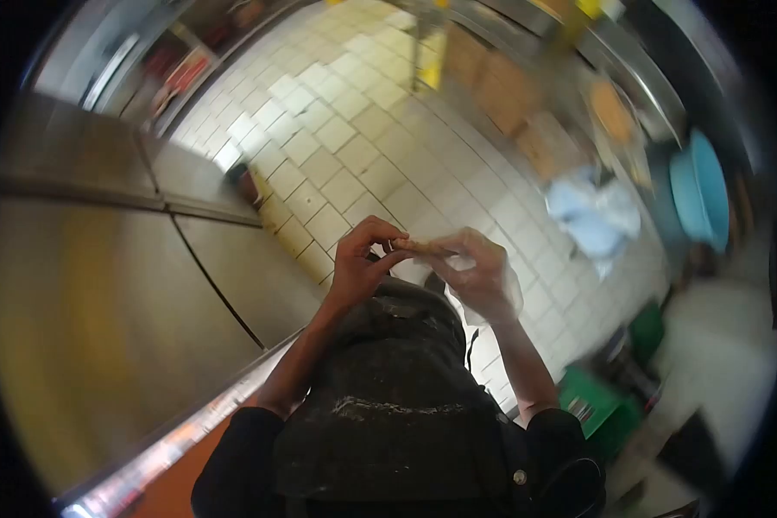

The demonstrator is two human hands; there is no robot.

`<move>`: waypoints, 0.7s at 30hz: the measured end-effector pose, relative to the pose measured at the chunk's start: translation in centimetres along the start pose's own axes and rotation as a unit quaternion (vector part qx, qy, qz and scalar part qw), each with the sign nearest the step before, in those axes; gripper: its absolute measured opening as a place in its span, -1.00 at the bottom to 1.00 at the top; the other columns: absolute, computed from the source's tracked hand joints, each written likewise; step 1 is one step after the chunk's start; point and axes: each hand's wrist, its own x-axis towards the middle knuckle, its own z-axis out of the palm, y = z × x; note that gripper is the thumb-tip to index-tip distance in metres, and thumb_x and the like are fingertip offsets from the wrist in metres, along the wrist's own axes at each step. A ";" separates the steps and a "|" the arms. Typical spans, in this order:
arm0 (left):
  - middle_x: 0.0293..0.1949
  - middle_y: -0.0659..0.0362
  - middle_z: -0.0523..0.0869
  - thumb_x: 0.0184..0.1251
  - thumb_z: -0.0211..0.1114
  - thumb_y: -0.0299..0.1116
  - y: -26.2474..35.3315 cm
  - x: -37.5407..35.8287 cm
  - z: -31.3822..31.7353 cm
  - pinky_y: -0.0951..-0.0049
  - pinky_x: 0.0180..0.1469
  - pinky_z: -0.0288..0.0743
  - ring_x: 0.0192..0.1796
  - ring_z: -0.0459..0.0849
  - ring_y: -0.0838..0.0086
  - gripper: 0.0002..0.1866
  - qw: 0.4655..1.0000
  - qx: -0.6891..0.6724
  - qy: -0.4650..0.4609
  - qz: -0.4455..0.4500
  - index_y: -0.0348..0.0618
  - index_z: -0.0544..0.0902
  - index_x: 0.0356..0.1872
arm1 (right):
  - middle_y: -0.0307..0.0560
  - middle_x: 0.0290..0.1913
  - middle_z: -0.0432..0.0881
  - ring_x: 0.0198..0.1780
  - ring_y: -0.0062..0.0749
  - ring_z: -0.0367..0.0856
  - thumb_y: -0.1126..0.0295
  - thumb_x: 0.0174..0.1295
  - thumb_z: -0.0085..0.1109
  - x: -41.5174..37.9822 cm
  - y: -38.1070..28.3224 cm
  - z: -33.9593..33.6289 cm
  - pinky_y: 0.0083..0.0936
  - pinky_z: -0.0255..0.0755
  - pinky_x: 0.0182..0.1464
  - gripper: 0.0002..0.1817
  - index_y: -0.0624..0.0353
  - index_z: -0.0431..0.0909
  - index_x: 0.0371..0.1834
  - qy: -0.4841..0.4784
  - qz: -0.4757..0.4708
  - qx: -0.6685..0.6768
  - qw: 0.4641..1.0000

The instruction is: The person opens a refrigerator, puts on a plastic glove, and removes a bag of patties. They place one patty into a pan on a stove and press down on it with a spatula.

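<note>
Both hands are raised in front of the dark apron [388, 371], over the tiled floor. A small, thin, pale brown piece [419, 247] spans the gap between them; blur hides what it is. Its left end is pinched by the fingertips of my left hand [364, 259]. My right hand [479, 269] grips the other end between thumb and fingers. Something thin and translucent, like a plastic bag [511, 289], shows around the right hand, and I cannot tell whether it is held or worn.
Metal cabinet doors [121, 285] stand on the left. At the right are a light blue cloth or bag [591, 216], a blue basin [699, 192] and brown cardboard [501, 91]. A green crate [600, 410] sits at the lower right.
</note>
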 end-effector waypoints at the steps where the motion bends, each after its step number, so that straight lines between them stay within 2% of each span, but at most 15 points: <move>1: -0.22 0.16 0.68 0.03 0.42 -0.69 0.3 1.5 -1.0 0.57 -0.14 0.56 -0.18 0.65 0.52 -0.74 0.999 0.005 0.043 0.004 -0.24 0.65 -0.23 | -0.14 -0.34 0.68 -0.33 -0.36 0.69 0.46 0.01 0.46 3.2 -0.3 0.4 -0.53 0.52 -0.17 -0.78 0.18 0.63 -0.28 0.018 -0.129 -0.082 0.988; 2: -0.25 0.13 0.68 0.00 0.42 -0.71 0.4 3.0 -2.1 0.53 -0.16 0.59 -0.18 0.67 0.47 -0.74 0.986 0.055 0.119 0.099 -0.24 0.65 -0.26 | -0.12 -0.38 0.65 -0.29 -0.22 0.68 0.48 -0.03 0.46 6.2 -1.5 0.7 -0.45 0.52 -0.16 -0.78 0.13 0.63 -0.31 0.005 -0.206 -0.117 0.971; 3: -0.28 0.10 0.69 -0.04 0.42 -0.74 0.4 4.8 -3.2 0.50 -0.18 0.61 -0.18 0.70 0.41 -0.73 0.958 0.111 0.186 0.189 -0.24 0.65 -0.29 | -0.12 -0.38 0.65 -0.29 -0.22 0.68 0.48 -0.03 0.46 9.4 -1.3 1.4 -0.45 0.52 -0.16 -0.78 0.13 0.63 -0.31 -0.023 -0.226 -0.110 0.968; 4: -0.31 0.06 0.68 -0.08 0.44 -0.73 0.9 7.0 -4.1 0.43 -0.21 0.65 -0.17 0.73 0.27 -0.72 0.928 0.134 0.247 0.245 -0.23 0.65 -0.31 | -0.12 -0.34 0.66 -0.24 -0.19 0.67 0.46 -0.01 0.44 12.5 -0.9 2.1 -0.42 0.52 -0.13 -0.78 0.13 0.63 -0.29 -0.058 -0.286 -0.129 0.948; 6: -0.30 0.06 0.68 -0.08 0.46 -0.72 0.9 11.1 -6.3 0.41 -0.19 0.66 -0.16 0.74 0.24 -0.73 0.890 0.140 0.309 0.306 -0.23 0.65 -0.33 | -0.13 -0.30 0.67 -0.18 -0.16 0.67 0.45 0.01 0.43 18.4 -0.5 4.3 -0.39 0.52 -0.10 -0.78 0.13 0.63 -0.26 -0.103 -0.362 -0.141 0.916; 8: -0.29 0.06 0.68 -0.08 0.48 -0.68 0.3 14.5 -9.8 0.35 -0.19 0.67 -0.14 0.73 0.17 -0.77 0.848 0.131 0.347 0.379 -0.23 0.65 -0.38 | -0.10 -0.20 0.69 -0.12 -0.21 0.64 0.44 0.08 0.37 23.0 -0.6 6.9 -0.41 0.51 -0.08 -0.74 0.13 0.62 -0.14 -0.177 -0.137 0.130 0.966; 10: -0.28 0.05 0.68 -0.08 0.48 -0.68 0.3 18.1 -13.9 0.36 -0.20 0.67 -0.16 0.73 0.18 -0.78 0.842 0.148 0.365 0.370 -0.23 0.65 -0.39 | -0.08 -0.15 0.69 -0.09 -0.24 0.63 0.43 0.11 0.33 27.7 -1.3 9.1 -0.42 0.50 -0.07 -0.72 0.13 0.61 -0.08 -0.220 -0.006 0.251 0.943; 12: -0.27 0.05 0.68 -0.08 0.48 -0.68 -0.5 21.9 -17.6 0.36 -0.21 0.66 -0.18 0.73 0.20 -0.78 0.827 0.168 0.387 0.372 -0.23 0.66 -0.39 | -0.03 -0.14 0.71 -0.13 -0.14 0.68 0.51 0.05 0.38 33.6 -2.3 11.0 -0.34 0.54 -0.09 -0.74 0.12 0.63 -0.16 -0.130 -0.161 0.064 0.976; 13: -0.27 0.04 0.68 -0.06 0.46 -0.68 -1.7 23.4 -19.3 0.34 -0.21 0.66 -0.20 0.71 0.20 -0.78 0.837 0.198 0.379 0.343 -0.22 0.66 -0.37 | 0.00 -0.14 0.71 -0.16 -0.09 0.71 0.55 0.02 0.40 36.7 -3.0 12.4 -0.30 0.56 -0.09 -0.75 0.12 0.65 -0.21 -0.076 -0.247 -0.018 0.966; 14: -0.27 0.03 0.68 -0.04 0.45 -0.68 -2.2 25.3 -21.5 0.31 -0.22 0.65 -0.22 0.70 0.21 -0.78 0.842 0.236 0.371 0.312 -0.20 0.67 -0.35 | -0.02 -0.29 0.73 -0.26 -0.10 0.71 0.54 -0.01 0.43 40.1 -4.3 13.2 -0.30 0.56 -0.17 -0.76 0.10 0.65 -0.25 -0.032 -0.331 -0.011 0.943; 16: -0.26 0.04 0.68 0.02 0.39 -0.68 -1.7 29.3 -25.0 0.32 -0.21 0.59 -0.24 0.67 0.23 -0.76 0.871 0.269 0.351 0.214 -0.18 0.66 -0.27 | -0.02 -0.32 0.72 -0.27 -0.12 0.71 0.49 0.01 0.45 45.8 -3.7 15.2 -0.31 0.55 -0.19 -0.79 0.10 0.65 -0.29 -0.007 -0.363 -0.044 0.931; 17: -0.28 0.07 0.71 0.05 0.38 -0.69 -1.3 31.7 -26.0 0.42 -0.26 0.55 -0.29 0.68 0.31 -0.79 0.887 0.251 0.357 0.153 -0.17 0.66 -0.31 | -0.02 -0.33 0.72 -0.30 -0.13 0.71 0.46 0.02 0.46 48.2 -3.0 15.8 -0.34 0.54 -0.22 -0.82 0.13 0.64 -0.32 -0.034 -0.294 -0.029 0.955; 19: -0.23 0.13 0.66 0.07 0.39 -0.68 -2.2 34.9 -28.8 0.46 -0.25 0.51 -0.24 0.63 0.40 -0.69 0.926 0.187 0.308 0.111 -0.17 0.61 -0.16 | -0.02 -0.37 0.70 -0.33 -0.19 0.70 0.42 0.03 0.48 52.5 -2.7 17.3 -0.42 0.52 -0.22 -0.80 0.18 0.63 -0.36 -0.051 -0.184 0.017 0.981; 20: -0.23 0.14 0.64 0.09 0.42 -0.63 -2.5 36.4 -29.9 0.47 -0.25 0.50 -0.24 0.62 0.44 -0.71 0.941 0.151 0.299 0.048 -0.16 0.61 -0.15 | -0.13 -0.31 0.68 -0.25 -0.52 0.63 0.49 0.08 0.44 54.9 -1.2 18.0 -0.54 0.51 -0.11 -0.78 0.29 0.58 -0.28 -0.086 -0.195 0.035 0.976; 21: -0.20 0.15 0.66 0.14 0.40 -0.58 -3.6 37.9 -31.7 0.48 -0.22 0.51 -0.23 0.64 0.46 -0.73 0.948 0.148 0.280 0.030 -0.15 0.61 -0.12 | -0.12 -0.30 0.68 -0.23 -0.52 0.64 0.52 0.06 0.43 56.6 -3.0 19.0 -0.53 0.52 -0.09 -0.77 0.28 0.58 -0.27 -0.105 -0.094 0.139 0.980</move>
